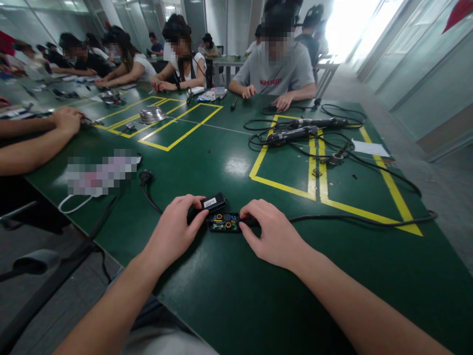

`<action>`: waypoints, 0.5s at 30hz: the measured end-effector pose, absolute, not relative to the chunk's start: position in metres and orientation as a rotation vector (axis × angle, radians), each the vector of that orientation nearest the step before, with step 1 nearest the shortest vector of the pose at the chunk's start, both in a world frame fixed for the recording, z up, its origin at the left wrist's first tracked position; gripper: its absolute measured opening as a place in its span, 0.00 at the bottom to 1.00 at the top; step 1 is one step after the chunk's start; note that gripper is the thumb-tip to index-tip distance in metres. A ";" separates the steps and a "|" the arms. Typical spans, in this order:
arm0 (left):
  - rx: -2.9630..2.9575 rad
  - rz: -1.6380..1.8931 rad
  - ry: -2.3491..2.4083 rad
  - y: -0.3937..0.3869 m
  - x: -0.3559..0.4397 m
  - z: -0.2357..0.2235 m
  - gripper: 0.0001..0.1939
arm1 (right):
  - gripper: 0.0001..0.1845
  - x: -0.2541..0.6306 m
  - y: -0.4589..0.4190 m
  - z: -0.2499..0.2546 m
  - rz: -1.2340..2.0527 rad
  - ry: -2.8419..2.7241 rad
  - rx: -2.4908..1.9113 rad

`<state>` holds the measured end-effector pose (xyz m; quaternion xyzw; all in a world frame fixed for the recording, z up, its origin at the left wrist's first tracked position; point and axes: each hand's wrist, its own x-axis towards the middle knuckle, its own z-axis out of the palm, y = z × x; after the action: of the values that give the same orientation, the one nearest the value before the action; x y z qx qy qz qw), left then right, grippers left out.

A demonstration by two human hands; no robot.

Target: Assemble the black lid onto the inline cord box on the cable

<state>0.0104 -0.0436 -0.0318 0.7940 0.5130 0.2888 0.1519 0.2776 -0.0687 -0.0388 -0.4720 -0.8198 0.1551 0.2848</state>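
Left hand (181,219), thumb and fingers pinched on black rectangular plastic cover with white label (214,202). Cover tilted just beyond open black casing with green circuit board and copper coils (224,223), which lies on green tabletop (236,276) between both hands. Right hand (271,229) grips black cable (332,217) at casing's right end; cable runs rightward from grip. Black plug (146,176) beyond left hand. Farther off, two black pen-shaped electric screwdrivers (295,134).

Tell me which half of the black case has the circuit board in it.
The nearer half, between left hand and right hand, bares the board; the farther half shows a white label.
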 end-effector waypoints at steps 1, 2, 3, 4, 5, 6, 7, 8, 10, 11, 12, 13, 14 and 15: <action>2.326 0.856 1.461 -0.044 0.010 -0.031 0.05 | 0.04 0.278 -0.069 -0.039 0.407 -2.192 -1.256; 2.383 0.901 1.452 -0.045 0.010 -0.029 0.06 | 0.04 0.277 -0.069 -0.039 0.403 -2.189 -1.254; 2.440 0.948 1.444 -0.046 0.009 -0.028 0.07 | 0.04 0.277 -0.069 -0.039 0.399 -2.187 -1.253; 2.487 0.981 1.433 -0.047 0.009 -0.027 0.08 | 0.04 0.278 -0.069 -0.040 0.389 -2.187 -1.253; 2.518 0.991 1.415 -0.048 0.008 -0.027 0.09 | 0.04 0.278 -0.069 -0.040 0.373 -2.188 -1.255; 2.533 0.974 1.392 -0.050 0.008 -0.026 0.08 | 0.03 0.278 -0.070 -0.041 0.356 -2.190 -1.258; 2.535 0.934 1.362 -0.050 0.007 -0.026 0.07 | 0.03 0.278 -0.070 -0.042 0.343 -2.194 -1.263; 2.530 0.886 1.332 -0.051 0.007 -0.026 0.06 | 0.02 0.278 -0.071 -0.042 0.337 -2.198 -1.267; 2.516 0.804 1.287 -0.052 0.006 -0.026 0.07 | 0.02 0.279 -0.071 -0.043 0.344 -2.196 -1.268; 2.513 0.788 1.275 -0.051 0.006 -0.026 0.08 | 0.02 0.279 -0.071 -0.043 0.353 -2.194 -1.265; 2.516 0.784 1.261 -0.051 0.006 -0.027 0.08 | 0.03 0.279 -0.071 -0.044 0.360 -2.190 -1.259; 2.524 0.782 1.242 -0.051 0.006 -0.027 0.07 | 0.03 0.280 -0.071 -0.044 0.367 -2.184 -1.251; 2.534 0.779 1.219 -0.051 0.005 -0.027 0.06 | 0.03 0.280 -0.071 -0.045 0.375 -2.174 -1.241; 2.543 0.774 1.197 -0.051 0.005 -0.027 0.06 | 0.04 0.280 -0.070 -0.045 0.383 -2.161 -1.232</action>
<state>0.0050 -0.0506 -0.0275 0.8667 0.4081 0.2637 0.1131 0.2799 -0.0703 -0.0454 -0.4659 -0.8170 0.1449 0.3074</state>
